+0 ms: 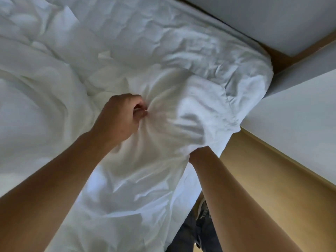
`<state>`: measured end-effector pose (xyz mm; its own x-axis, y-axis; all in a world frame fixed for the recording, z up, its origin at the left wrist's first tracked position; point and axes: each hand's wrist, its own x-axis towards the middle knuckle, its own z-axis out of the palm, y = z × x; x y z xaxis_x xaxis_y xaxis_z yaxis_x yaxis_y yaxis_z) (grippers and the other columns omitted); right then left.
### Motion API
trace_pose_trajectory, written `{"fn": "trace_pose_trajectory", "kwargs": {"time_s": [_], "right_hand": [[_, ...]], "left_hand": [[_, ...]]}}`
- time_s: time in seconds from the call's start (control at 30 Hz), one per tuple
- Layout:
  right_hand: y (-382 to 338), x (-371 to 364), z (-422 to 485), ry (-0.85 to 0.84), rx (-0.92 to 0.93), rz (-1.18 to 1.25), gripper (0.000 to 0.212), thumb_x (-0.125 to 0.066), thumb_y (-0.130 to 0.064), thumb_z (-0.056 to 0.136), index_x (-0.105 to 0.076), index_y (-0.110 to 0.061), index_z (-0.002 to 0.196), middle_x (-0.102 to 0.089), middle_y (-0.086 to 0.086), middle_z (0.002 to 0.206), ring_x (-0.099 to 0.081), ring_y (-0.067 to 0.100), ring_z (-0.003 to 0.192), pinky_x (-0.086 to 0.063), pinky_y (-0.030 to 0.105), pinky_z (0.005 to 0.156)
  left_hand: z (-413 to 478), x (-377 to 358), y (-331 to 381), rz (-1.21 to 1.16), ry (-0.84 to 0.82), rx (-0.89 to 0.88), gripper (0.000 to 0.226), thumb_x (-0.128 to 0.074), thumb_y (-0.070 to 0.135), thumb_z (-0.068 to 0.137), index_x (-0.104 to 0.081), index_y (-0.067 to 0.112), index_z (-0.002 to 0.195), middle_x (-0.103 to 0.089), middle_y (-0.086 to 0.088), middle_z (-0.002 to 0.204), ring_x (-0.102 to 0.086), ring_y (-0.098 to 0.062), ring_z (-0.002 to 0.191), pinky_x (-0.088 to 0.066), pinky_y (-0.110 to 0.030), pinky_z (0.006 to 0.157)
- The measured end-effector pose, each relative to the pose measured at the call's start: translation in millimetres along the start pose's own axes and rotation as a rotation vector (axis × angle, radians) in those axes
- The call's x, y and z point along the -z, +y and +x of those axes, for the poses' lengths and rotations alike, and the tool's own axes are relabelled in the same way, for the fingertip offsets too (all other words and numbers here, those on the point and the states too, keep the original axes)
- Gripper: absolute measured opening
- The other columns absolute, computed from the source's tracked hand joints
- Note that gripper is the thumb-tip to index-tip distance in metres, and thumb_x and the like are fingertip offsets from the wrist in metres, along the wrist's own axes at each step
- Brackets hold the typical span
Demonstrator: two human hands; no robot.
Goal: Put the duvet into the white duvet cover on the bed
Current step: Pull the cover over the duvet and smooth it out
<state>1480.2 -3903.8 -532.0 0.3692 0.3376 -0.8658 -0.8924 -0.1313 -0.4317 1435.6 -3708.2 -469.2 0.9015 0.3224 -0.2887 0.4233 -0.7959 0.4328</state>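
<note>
Duvet cover (163, 51): white matt cloth, heavily creased; floor (272, 197): smooth pale wood; trousers (189, 233): dark denim-like cloth.

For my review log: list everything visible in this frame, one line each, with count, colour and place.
duvet cover: one, white, bunched and crumpled over the near right part of the bed.
bedding: white, rumpled, spread over the left and far side; I cannot tell duvet from sheet here.
floor: tan, wood-look, along the right of the bed.
walls: pale grey-white, top right and right.
trousers: dark, bottom centre, with a shoe beside them.
left hand: fingers pinching a gather of the cover from above, mid-frame.
right hand: hidden inside the cover; only the right forearm shows.
</note>
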Motion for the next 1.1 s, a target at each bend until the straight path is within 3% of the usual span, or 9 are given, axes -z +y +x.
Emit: {"fn": "trace_pose_trajectory", "kwargs": {"time_s": [0.13,0.27,0.4,0.53,0.67,0.77,0.87,0.97,1.1], "right_hand": [[-7,0,5,0.016,0.116,0.005,0.032,-0.041,-0.006,0.104,-0.061,-0.011,0.080,-0.069,-0.002,0.058,-0.067,0.012,0.055,-0.052,0.019,0.047],[-6,-9,21,0.124,0.120,-0.179,0.031,-0.042,-0.032,0.106,-0.059,-0.026,0.081,-0.065,-0.010,0.069,-0.063,0.005,0.058,-0.050,0.021,0.050],[-2,-15,26,0.074,0.165,-0.069,0.027,-0.045,-0.033,0.106,-0.062,-0.024,0.087,-0.065,-0.010,0.063,-0.063,0.012,0.064,-0.049,0.029,0.069],[-7,-22,18,0.029,0.142,0.117,0.023,-0.053,-0.023,0.101,-0.060,-0.016,0.080,-0.054,0.001,0.067,-0.056,0.017,0.060,-0.049,0.028,0.057],[-12,-27,15,0.028,0.202,-0.092,0.026,-0.042,-0.013,0.106,-0.054,-0.022,0.084,-0.066,-0.010,0.073,-0.064,0.006,0.065,-0.052,0.017,0.054],[-9,-31,5,-0.048,0.166,-0.070,0.036,-0.051,-0.032,0.096,-0.057,0.003,0.089,-0.061,0.021,0.082,-0.056,0.040,0.076,-0.049,0.037,0.069],[13,-23,7,0.073,0.072,-0.079,0.063,-0.041,-0.068,0.094,-0.072,-0.012,0.097,-0.075,0.010,0.101,-0.069,0.030,0.097,-0.053,0.039,0.090],[41,-18,4,0.266,0.118,-0.303,0.055,-0.024,-0.062,0.103,-0.066,-0.030,0.084,-0.068,-0.008,0.082,-0.063,0.011,0.083,-0.043,0.026,0.073],[85,-4,-5,0.280,0.089,-0.515,0.054,-0.024,-0.048,0.107,-0.061,-0.012,0.125,-0.065,0.009,0.120,-0.059,0.030,0.114,-0.042,0.031,0.092]], "left_hand": [[-21,12,-53,0.032,-0.032,0.086,0.015,-0.082,0.015,0.080,-0.071,0.022,0.072,-0.064,0.005,0.066,-0.060,-0.020,0.065,-0.037,-0.027,0.061],[-87,38,-119,0.255,-0.391,0.296,0.037,-0.081,0.010,0.071,-0.061,0.038,0.057,-0.064,0.014,0.065,-0.061,-0.016,0.066,-0.048,-0.031,0.061],[-88,61,-128,0.457,-0.587,0.325,0.010,-0.072,0.043,0.060,-0.063,0.040,0.058,-0.067,0.009,0.070,-0.068,-0.020,0.074,-0.055,-0.039,0.070],[-36,69,-65,0.195,0.044,-0.076,0.031,-0.058,0.063,0.078,-0.064,0.039,0.095,-0.065,0.012,0.078,-0.065,0.003,0.074,-0.054,-0.023,0.065],[-8,14,20,0.037,-0.150,-0.087,0.075,-0.066,0.080,0.067,-0.057,0.035,0.126,-0.064,0.011,0.108,-0.064,-0.011,0.098,-0.050,-0.027,0.083],[-15,-23,19,-0.048,-0.076,0.000,0.038,-0.077,0.052,0.079,-0.057,0.024,0.094,-0.061,0.008,0.081,-0.063,-0.022,0.082,-0.044,-0.031,0.070],[-20,-28,-8,-0.105,0.083,-0.014,0.033,-0.080,0.031,0.083,-0.051,0.021,0.072,-0.048,0.008,0.055,-0.051,-0.006,0.054,-0.033,-0.014,0.053],[-25,-32,-17,-0.119,0.110,-0.044,0.028,-0.081,0.028,0.082,-0.057,0.018,0.070,-0.049,0.008,0.054,-0.053,-0.008,0.058,-0.035,-0.012,0.053],[-28,-42,-12,-0.072,0.135,-0.084,0.029,-0.080,0.024,0.084,-0.056,0.017,0.070,-0.047,0.009,0.060,-0.047,-0.014,0.055,-0.036,-0.031,0.056]]}}
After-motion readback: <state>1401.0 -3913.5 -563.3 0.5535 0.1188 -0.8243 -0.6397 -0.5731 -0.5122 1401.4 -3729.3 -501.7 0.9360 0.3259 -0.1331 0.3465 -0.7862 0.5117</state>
